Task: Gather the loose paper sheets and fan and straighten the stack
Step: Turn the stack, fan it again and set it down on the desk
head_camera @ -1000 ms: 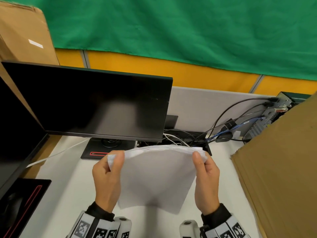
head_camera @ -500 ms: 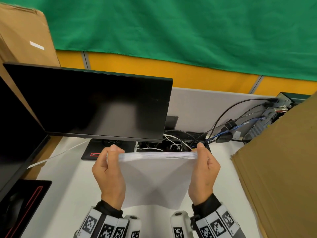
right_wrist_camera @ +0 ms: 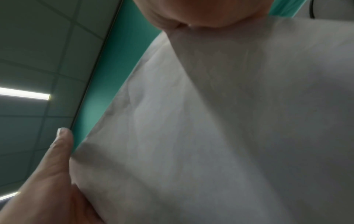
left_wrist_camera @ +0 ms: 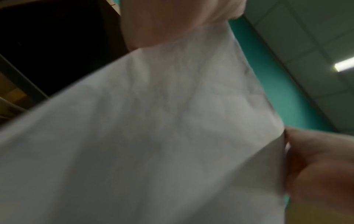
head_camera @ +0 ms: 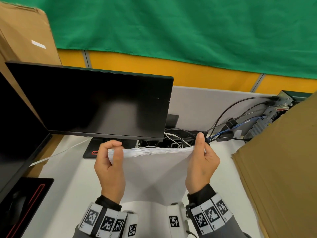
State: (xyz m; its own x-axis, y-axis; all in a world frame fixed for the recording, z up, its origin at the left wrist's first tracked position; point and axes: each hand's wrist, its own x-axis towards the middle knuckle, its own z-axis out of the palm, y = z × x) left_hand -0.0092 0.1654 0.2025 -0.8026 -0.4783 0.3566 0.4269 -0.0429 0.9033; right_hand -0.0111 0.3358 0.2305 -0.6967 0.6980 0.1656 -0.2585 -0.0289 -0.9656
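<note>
A stack of white paper sheets (head_camera: 154,172) stands upright above the white desk (head_camera: 65,200), its top edge level and showing several layered sheet edges. My left hand (head_camera: 109,162) grips the stack's upper left corner, thumb on the near face and fingers curled over the top. My right hand (head_camera: 201,162) holds the upper right corner, thumb pointing up along the edge. In the left wrist view the paper stack (left_wrist_camera: 153,136) fills the frame with my thumb at the top. In the right wrist view the paper stack (right_wrist_camera: 229,136) is held likewise.
A black monitor (head_camera: 96,102) stands just behind the stack, with a second screen (head_camera: 15,134) at the left. Tangled cables (head_camera: 180,140) lie behind the paper. Flat cardboard sheets (head_camera: 281,169) lean at the right; a cardboard box (head_camera: 24,35) stands at the back left.
The stack's top edge, bowed upward a second ago, has flattened and is now level. Both hands have drawn closer to me and slightly together, and the right thumb now points up.
</note>
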